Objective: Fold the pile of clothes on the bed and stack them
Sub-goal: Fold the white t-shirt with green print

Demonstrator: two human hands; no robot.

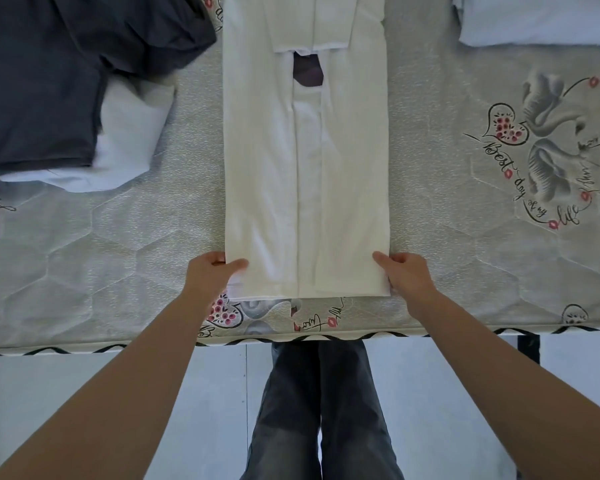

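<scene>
Head view showed my left hand [212,271] and right hand [406,271] pinching the near corners of the white shirt [305,168] lying centre on the mattress [430,237], toward 12 o'clock; uneven lifting risked the folded-in sides slipping open.

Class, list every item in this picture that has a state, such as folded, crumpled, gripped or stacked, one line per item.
white shirt: sides folded inward into a long strip, flat on the mattress.
left hand: pinches the shirt's near left corner.
right hand: pinches the shirt's near right corner.
dark garment: unfolded, crumpled, lying over a white garment.
pale folded cloth: lying at the far right.
</scene>
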